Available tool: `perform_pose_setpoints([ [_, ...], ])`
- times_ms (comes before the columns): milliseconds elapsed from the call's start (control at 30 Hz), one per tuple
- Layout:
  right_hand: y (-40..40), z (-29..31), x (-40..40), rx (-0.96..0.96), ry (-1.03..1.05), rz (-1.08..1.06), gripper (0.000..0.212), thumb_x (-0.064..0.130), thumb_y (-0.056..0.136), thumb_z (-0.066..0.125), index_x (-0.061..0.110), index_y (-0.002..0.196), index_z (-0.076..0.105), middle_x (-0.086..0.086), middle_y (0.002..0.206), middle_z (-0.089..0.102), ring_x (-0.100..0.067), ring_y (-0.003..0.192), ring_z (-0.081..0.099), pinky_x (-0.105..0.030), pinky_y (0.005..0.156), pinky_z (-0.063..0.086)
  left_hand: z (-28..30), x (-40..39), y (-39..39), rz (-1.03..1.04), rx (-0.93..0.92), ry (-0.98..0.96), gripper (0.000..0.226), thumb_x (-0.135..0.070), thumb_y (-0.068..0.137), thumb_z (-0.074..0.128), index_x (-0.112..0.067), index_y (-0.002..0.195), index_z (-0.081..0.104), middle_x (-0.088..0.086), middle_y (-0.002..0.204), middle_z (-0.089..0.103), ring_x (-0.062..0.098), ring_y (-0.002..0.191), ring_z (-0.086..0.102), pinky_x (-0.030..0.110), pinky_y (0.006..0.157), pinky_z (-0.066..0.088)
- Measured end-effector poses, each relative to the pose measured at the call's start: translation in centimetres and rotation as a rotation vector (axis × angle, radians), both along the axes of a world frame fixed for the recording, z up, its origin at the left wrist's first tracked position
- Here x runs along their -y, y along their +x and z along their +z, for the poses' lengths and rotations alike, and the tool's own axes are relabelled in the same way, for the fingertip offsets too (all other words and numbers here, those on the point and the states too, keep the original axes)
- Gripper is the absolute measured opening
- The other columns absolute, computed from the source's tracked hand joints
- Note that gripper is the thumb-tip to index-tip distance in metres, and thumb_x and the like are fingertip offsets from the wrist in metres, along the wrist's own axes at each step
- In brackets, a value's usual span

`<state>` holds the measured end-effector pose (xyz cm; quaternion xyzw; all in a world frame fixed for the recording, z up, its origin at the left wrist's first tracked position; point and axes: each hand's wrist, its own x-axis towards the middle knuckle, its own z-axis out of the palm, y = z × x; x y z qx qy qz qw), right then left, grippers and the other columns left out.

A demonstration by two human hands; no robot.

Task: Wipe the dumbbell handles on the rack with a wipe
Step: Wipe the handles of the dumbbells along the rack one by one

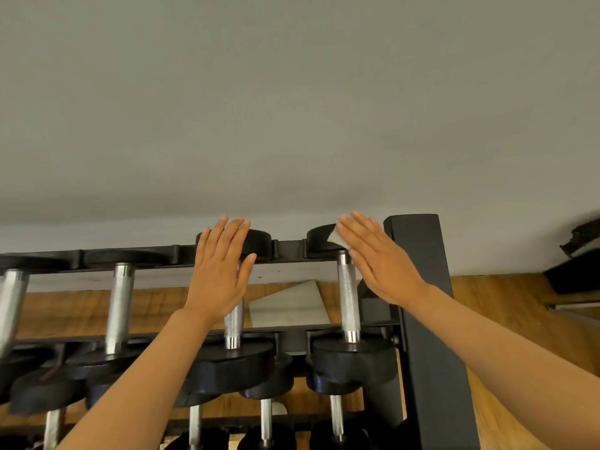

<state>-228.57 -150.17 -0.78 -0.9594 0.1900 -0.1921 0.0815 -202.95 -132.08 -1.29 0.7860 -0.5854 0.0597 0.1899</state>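
Black dumbbells with knurled silver handles lie across the top rails of a black rack (292,246). My left hand (220,274) hovers flat, fingers straight, over the third dumbbell's handle (234,323), holding nothing. My right hand (378,258) is also flat and presses a small grey wipe (336,238) under its fingers, against the far black head (319,240) of the rightmost dumbbell, just above its handle (348,297). Two more handles (120,303) stand to the left.
A black upright post (422,303) of the rack stands close to the right of my right hand. A lower row of dumbbells (266,414) sits beneath. A grey sheet (289,306) lies on the wooden floor (506,319) behind the rack. Dark equipment (578,254) is at far right.
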Motion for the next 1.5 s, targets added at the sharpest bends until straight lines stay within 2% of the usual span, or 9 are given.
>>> perform_pose_setpoints([
  [200,2.5,1.7,0.8,0.036,0.097,-0.026,0.045,0.024,0.103,0.031,0.003,0.137,0.052,-0.013,0.139,0.054,-0.027,0.136,0.045,-0.035,0.120,0.018,0.0,0.0,0.0,0.008,0.002,0.002,0.058,-0.041,0.103,0.031,-0.013,0.154,0.029,0.008,0.157,0.033,0.024,0.151,0.015,0.034,0.123,-0.005],
  [467,0.8,-0.5,0.7,-0.062,-0.315,0.389,0.068,-0.013,0.079,0.066,0.001,0.142,0.045,-0.016,0.150,0.041,-0.029,0.142,0.031,-0.040,0.122,0.012,0.0,0.0,-0.2,0.021,-0.025,-0.025,0.059,-0.042,0.102,0.031,-0.013,0.153,0.030,0.008,0.157,0.033,0.023,0.151,0.014,0.039,0.124,0.000],
  [733,0.7,-3.2,0.1,-0.273,-0.348,0.588,0.032,0.011,0.095,0.052,0.004,0.124,0.065,-0.014,0.129,0.062,-0.027,0.124,0.057,-0.040,0.116,0.026,-0.1,0.0,-0.2,0.002,-0.037,-0.078,0.057,-0.039,0.102,0.035,-0.011,0.151,0.035,0.009,0.155,0.037,0.024,0.150,0.018,0.038,0.123,0.001],
  [833,1.0,-2.1,0.0,-0.348,-0.382,0.486,0.051,0.028,0.106,0.029,0.004,0.104,0.073,-0.012,0.112,0.070,-0.026,0.110,0.065,-0.033,0.116,0.024,-0.3,0.0,0.0,-0.015,-0.046,-0.097,0.057,-0.039,0.102,0.036,-0.011,0.151,0.036,0.009,0.154,0.038,0.024,0.150,0.019,0.038,0.123,0.002],
  [967,0.8,-1.3,-0.3,-0.448,-0.446,0.467,0.051,0.034,0.105,0.031,0.008,0.095,0.074,-0.009,0.103,0.070,-0.027,0.110,0.063,-0.037,0.117,0.029,-0.3,0.0,0.1,-0.029,-0.053,-0.125,0.056,-0.038,0.101,0.037,-0.010,0.150,0.039,0.009,0.152,0.040,0.026,0.149,0.021,0.036,0.123,0.000],
  [1167,-2.8,-0.9,-3.2,-0.642,-0.124,0.689,0.045,0.031,0.104,0.027,0.021,0.122,0.067,0.004,0.127,0.065,-0.012,0.132,0.046,-0.029,0.121,-0.007,-0.3,0.1,0.2,-0.053,-0.062,-0.143,0.056,-0.038,0.101,0.036,-0.010,0.149,0.039,0.009,0.152,0.041,0.027,0.148,0.022,0.037,0.122,0.001],
  [1267,-2.4,0.2,-1.6,-0.803,-0.195,0.845,0.049,0.034,0.104,0.021,0.020,0.139,0.053,0.006,0.146,0.048,-0.007,0.143,0.027,-0.030,0.121,-0.006,-0.5,0.1,0.3,-0.055,-0.073,-0.132,0.057,-0.039,0.102,0.034,-0.011,0.151,0.037,0.008,0.155,0.038,0.025,0.149,0.019,0.035,0.123,-0.002],
  [1400,0.4,0.9,1.0,-0.630,-0.428,0.594,0.045,0.026,0.099,0.031,0.011,0.119,0.069,-0.006,0.122,0.068,-0.021,0.120,0.060,-0.035,0.115,0.026,-0.6,0.0,0.4,-0.066,-0.066,-0.131,0.056,-0.038,0.102,0.034,-0.011,0.151,0.036,0.007,0.155,0.037,0.025,0.149,0.019,0.035,0.123,-0.004],
  [1500,0.3,0.5,-0.9,-0.494,-0.326,0.465,0.055,0.023,0.107,0.021,0.005,0.106,0.073,-0.009,0.106,0.071,-0.028,0.106,0.065,-0.029,0.118,0.019,-0.5,0.0,0.5,-0.067,-0.064,-0.118,0.056,-0.038,0.102,0.033,-0.011,0.152,0.036,0.007,0.156,0.037,0.025,0.150,0.019,0.036,0.123,-0.002],
])
